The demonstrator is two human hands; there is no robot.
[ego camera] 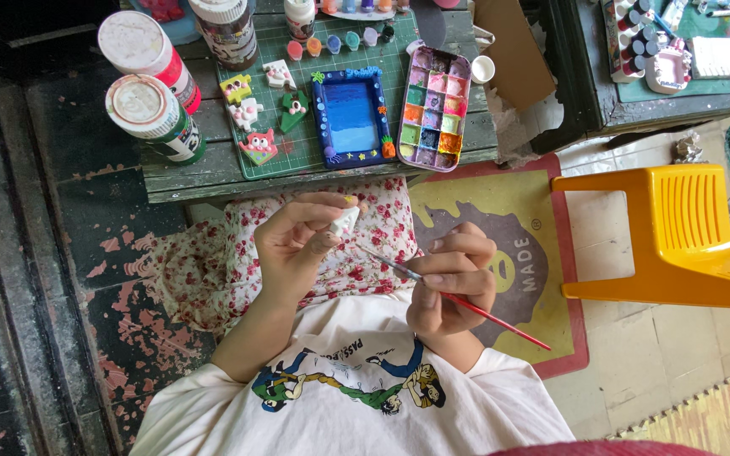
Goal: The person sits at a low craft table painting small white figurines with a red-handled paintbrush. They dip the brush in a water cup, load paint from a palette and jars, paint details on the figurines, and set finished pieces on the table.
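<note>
Left hand (297, 245) pinches a small white figurine (344, 221); right hand (449, 283) grips a paintbrush (458, 298), whose wet tip could smear the floral skirt (365, 253).

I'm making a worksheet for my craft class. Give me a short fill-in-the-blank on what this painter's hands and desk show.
1. The right hand holds a thin brush with a ____ handle.
2. The left hand pinches a small ____ figurine.
3. On the green cutting mat lies a picture frame painted ____.
4. Beside the paint palette, on the floor, stands a ____ plastic chair.

Missing words: red; white; blue; yellow
</note>
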